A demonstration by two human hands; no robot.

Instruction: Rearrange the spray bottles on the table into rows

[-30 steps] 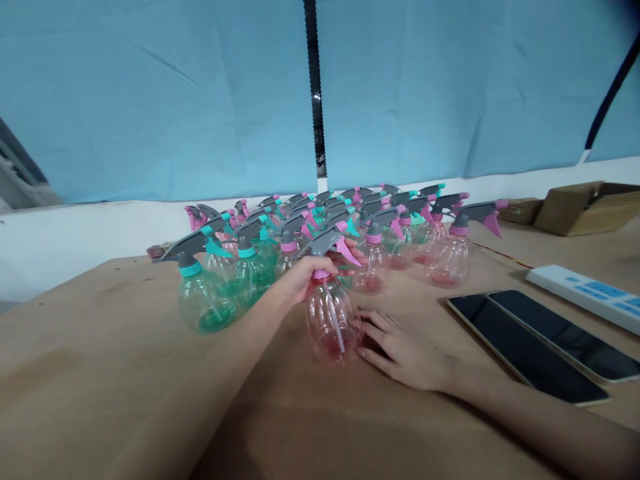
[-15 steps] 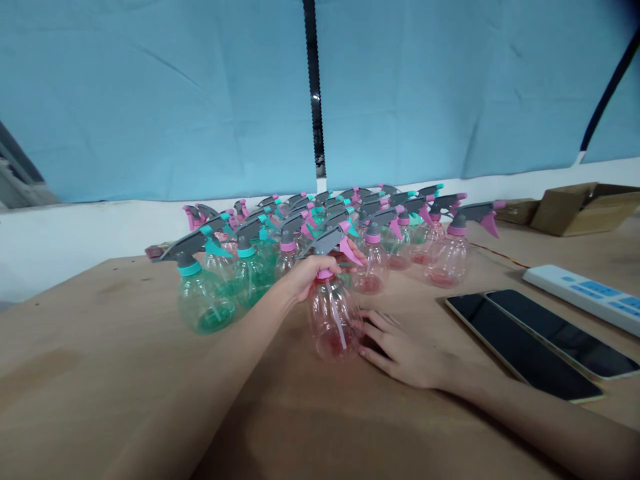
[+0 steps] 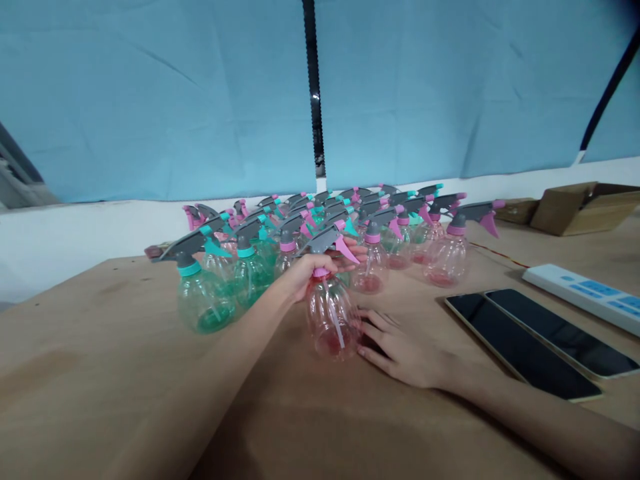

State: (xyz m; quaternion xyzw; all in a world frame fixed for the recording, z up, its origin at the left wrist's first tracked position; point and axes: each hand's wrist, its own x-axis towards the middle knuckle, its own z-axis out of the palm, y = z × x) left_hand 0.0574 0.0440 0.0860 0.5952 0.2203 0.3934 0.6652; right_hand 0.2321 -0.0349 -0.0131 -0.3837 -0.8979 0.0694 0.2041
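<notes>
A clear pink spray bottle with a grey and pink trigger head stands upright at the front of the group, a little red tint at its base. My left hand is round its neck under the head, thumb at the front, the other fingers stretched out behind the pink trigger. Beside the bottle's lower right side, my right hand lies low on the table with fingers apart; its fingertips are at the bottle wall. A green spray bottle with a turquoise collar stands left of my left forearm.
Several more green and pink spray bottles stand close together behind. On the right lie two dark-screened phones, a white power strip and a cardboard box. Blue sheeting covers the wall beyond the wooden table.
The pink bottle has shifted slightly left along with my left hand. The fingers of my left hand look straighter behind the trigger. My right hand has barely moved.
</notes>
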